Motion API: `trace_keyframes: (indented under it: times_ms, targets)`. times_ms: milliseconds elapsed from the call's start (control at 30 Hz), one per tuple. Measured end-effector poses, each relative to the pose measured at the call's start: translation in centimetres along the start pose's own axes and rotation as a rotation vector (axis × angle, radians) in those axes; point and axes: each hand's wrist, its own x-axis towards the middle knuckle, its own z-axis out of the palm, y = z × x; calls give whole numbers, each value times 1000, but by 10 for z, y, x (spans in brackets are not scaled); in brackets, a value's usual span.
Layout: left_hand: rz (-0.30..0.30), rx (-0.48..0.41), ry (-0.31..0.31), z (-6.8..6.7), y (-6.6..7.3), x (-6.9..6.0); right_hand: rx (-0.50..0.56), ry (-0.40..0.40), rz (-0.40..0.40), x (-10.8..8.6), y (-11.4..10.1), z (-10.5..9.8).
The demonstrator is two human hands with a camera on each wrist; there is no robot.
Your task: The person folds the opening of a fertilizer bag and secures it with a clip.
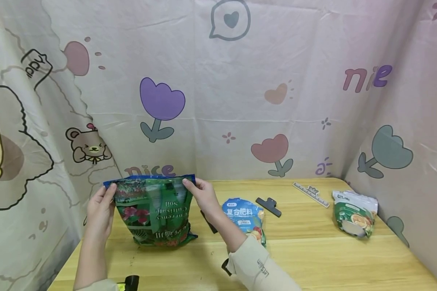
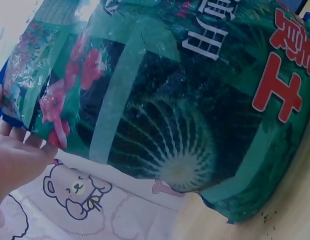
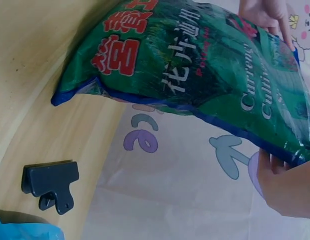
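Head view: green bag (image 1: 156,214) at left of table (image 1: 331,258), print upside down; bottom perhaps touching wood, hard to tell. My left hand (image 1: 100,210) pinches one top corner, my right hand (image 1: 205,198) other. Partly behind my right arm (image 1: 227,232): blue bag (image 1: 245,220), black clip (image 1: 269,207) just beside. Farther right: ruler (image 1: 310,195), then white-green bag (image 1: 355,214). Printed curtain (image 1: 218,81) behind.

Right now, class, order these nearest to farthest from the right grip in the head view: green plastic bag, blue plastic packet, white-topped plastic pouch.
1. Green plastic bag: pinched in the right grip.
2. Blue plastic packet: on the table, just right of the grip.
3. White-topped plastic pouch: near the table's right edge.
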Motion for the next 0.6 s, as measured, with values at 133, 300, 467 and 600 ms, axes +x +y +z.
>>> trace_keyframes:
  times_ms: [133,300,467,600]
  targets:
    - [13,-31,41,3,2,2,2,18,54,1,-4,-2]
    - [-22,-6,106,7,5,2,-16,23,113,-4,-20,-2]
    - [-46,23,179,10,7,1,-17,41,168,-1,-15,-3]
    - [-100,32,238,15,11,1,-104,48,45,0,-12,-3]
